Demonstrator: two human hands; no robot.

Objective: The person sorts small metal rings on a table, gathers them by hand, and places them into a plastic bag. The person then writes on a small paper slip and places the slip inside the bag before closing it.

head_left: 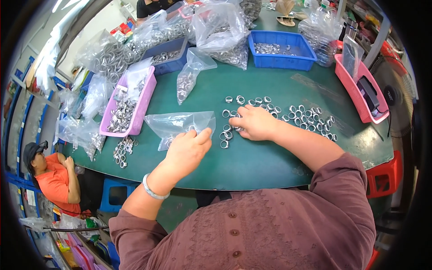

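Many small silvery metal rings [308, 118] lie spread over the green tabletop in front of me. My right hand [255, 123] is among the left part of them, its fingers bent down and pinched together on a ring, which they mostly cover. More rings [226, 131] lie in a loose column just left of those fingers. My left hand [188, 146] is closed on the lower right edge of a clear plastic bag [194, 119]. Some rings show through the bag, and the fingertips on it are partly hidden.
A pink basket [150, 92] of metal parts stands left, with loose rings [121, 153] before it. At the back are blue trays [282, 62] and filled clear bags [222, 27]. Another pink basket [357, 90] holds a black device at right. A person in orange [56, 180] sits left.
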